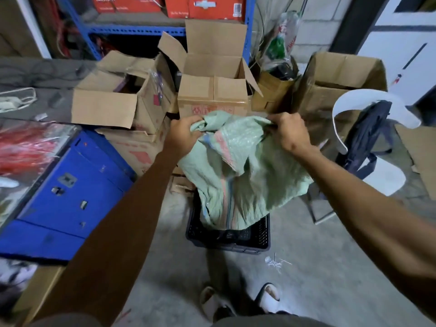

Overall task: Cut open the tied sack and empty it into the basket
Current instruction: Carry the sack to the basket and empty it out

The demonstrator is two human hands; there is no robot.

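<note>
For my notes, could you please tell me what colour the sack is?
Pale green with pink and blue stripes; the sack shows in the head view.

my sack: woven plastic, crinkly, bit shiny | basket: black plastic, holey | boxes: brown cardboard, matt | floor: rough concrete
</note>
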